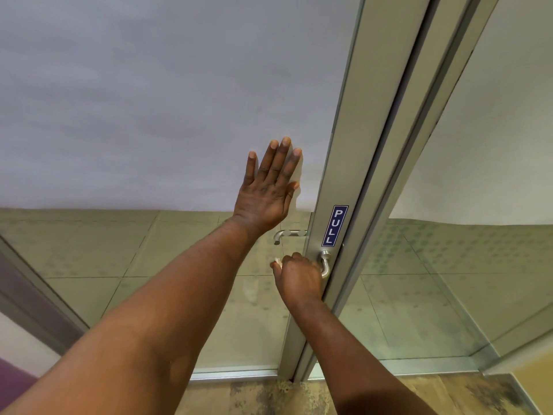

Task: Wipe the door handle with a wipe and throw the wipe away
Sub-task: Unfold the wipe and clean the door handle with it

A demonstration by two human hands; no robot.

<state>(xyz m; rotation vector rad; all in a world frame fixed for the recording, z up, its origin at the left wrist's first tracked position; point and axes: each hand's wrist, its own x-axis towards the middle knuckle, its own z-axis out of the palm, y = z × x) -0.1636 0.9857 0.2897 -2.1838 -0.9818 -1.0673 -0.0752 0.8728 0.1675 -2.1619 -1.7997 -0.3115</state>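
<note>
A silver lever door handle [325, 263] sits on the metal frame of a glass door, just under a blue PULL sticker [334, 225]. My right hand [297, 278] is closed around the handle's grip, with a small bit of white wipe [276, 260] showing at its left edge. My left hand [269, 187] lies flat with fingers spread on the frosted glass pane [149, 115], above and left of the handle. Most of the wipe is hidden inside my right fist.
A second handle [287, 235] shows through the glass on the far side. The metal door frame [353, 175] runs up and down beside another glass panel [463, 280] on the right. Tiled floor lies beyond the glass. A purple-edged wall stands at the far left.
</note>
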